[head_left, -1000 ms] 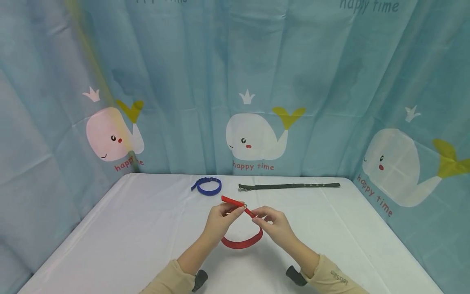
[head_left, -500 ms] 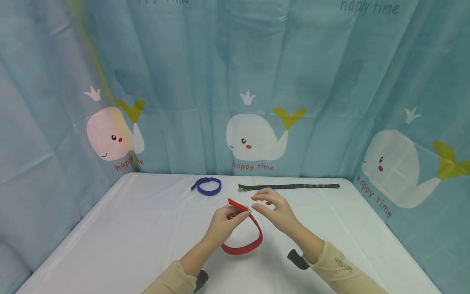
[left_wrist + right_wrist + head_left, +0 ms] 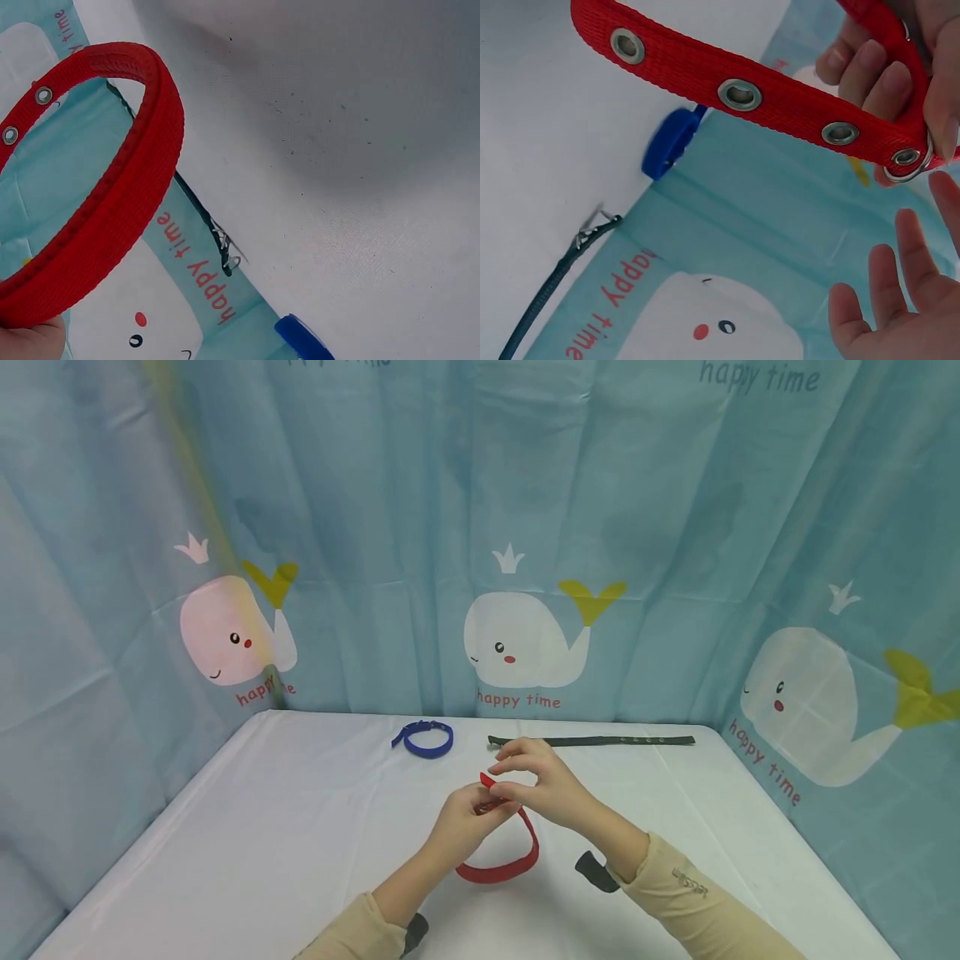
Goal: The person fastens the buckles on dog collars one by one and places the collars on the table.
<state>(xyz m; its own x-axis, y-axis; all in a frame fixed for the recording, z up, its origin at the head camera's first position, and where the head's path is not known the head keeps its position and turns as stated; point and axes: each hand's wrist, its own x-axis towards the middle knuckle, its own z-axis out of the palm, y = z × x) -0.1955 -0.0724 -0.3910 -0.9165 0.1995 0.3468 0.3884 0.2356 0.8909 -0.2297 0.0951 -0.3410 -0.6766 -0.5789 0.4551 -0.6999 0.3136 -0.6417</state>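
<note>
My left hand [image 3: 459,822] pinches a red pet collar [image 3: 501,873] near its metal ring [image 3: 904,179], holding it above the white table as a closed loop. Metal eyelets [image 3: 740,95] run along the strap in the right wrist view. The collar's free end [image 3: 486,779] pokes up past the left fingers. At that end is my right hand [image 3: 551,789], thumb and forefinger apart on either side of it, the other fingers loosely extended. The left wrist view shows the collar's padded band [image 3: 112,217] large, with only a bit of the left hand below it.
Towards the back of the white table [image 3: 262,827] lies a blue collar [image 3: 429,752] coiled in a loop. A dark green collar [image 3: 637,741] is stretched out straight to its right. Behind the table hangs a blue curtain [image 3: 375,635] printed with whales.
My right hand let go of the strap below the ring, lifted away, then came left to the collar's free end. My left hand kept its grip and shifted slightly right and down.
</note>
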